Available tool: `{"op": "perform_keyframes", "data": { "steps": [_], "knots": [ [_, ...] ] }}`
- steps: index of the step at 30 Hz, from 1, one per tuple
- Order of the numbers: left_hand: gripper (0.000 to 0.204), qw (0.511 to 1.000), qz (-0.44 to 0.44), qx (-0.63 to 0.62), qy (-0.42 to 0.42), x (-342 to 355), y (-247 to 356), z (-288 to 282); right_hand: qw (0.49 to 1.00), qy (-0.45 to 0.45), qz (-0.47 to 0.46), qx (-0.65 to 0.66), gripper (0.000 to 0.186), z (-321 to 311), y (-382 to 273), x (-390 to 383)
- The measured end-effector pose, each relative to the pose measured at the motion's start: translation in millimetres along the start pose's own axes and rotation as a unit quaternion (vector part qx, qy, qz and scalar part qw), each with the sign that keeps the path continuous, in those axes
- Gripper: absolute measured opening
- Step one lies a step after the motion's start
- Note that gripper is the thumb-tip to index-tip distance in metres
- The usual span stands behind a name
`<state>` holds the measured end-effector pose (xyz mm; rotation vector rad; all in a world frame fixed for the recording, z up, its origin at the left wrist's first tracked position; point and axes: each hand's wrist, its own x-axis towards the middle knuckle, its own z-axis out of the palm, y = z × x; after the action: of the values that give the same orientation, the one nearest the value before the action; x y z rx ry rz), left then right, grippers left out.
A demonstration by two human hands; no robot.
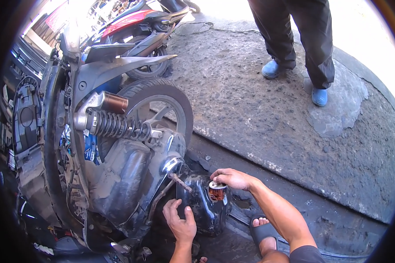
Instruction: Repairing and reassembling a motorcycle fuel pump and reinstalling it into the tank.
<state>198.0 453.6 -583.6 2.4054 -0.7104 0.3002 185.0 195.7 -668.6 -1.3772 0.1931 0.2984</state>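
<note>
I log, beside the scooter (129,179) (shock absorber (120,126) exposed): right fingers (224,172), clamped on white-rimmed orange canister (217,193); left fingers (174,210), apart.

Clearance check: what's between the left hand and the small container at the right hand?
In the head view, part of the glossy black casing shows between the left hand and container.

Bright daylight, washed-out glare upper right, dimmer foreground, glints on black casing (202,212), fisheye-bent lines, dark rim

R hand (235,179) grips sm. white-rimmed can (217,193) by blk container (201,215), L hand (181,222) spread nr. scooter (129,182).
</note>
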Motion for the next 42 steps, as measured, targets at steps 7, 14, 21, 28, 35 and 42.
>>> {"op": "perform_keyframes", "data": {
  "steps": [7,14,21,28,35,42],
  "knots": [
    [0.031,1.000,0.005,0.000,0.002,1.8,3.6,-0.5,0.980,-0.120,-0.038,-0.152,0.061,-16.4,-18.8,-7.8],
    [0.029,1.000,0.002,-0.004,0.003,1.8,4.7,-0.9,0.988,-0.012,0.016,-0.155,0.056,-11.7,-15.5,-9.9],
    [0.033,1.000,-0.008,-0.008,0.001,1.0,3.8,1.1,0.972,0.114,-0.008,-0.206,0.067,3.2,-3.1,-17.5],
    [0.033,1.000,-0.005,-0.014,0.000,1.8,3.8,-0.3,0.968,0.156,-0.020,-0.197,0.069,9.0,7.9,-19.1],
    [0.029,1.000,0.004,0.001,0.002,1.5,3.4,-0.6,0.972,0.122,-0.047,-0.194,0.071,8.1,7.1,-18.7],
    [0.028,1.000,-0.001,0.001,0.000,2.7,5.8,-0.2,0.974,0.184,0.018,-0.134,0.065,17.0,17.4,-20.9]
  ]
}}
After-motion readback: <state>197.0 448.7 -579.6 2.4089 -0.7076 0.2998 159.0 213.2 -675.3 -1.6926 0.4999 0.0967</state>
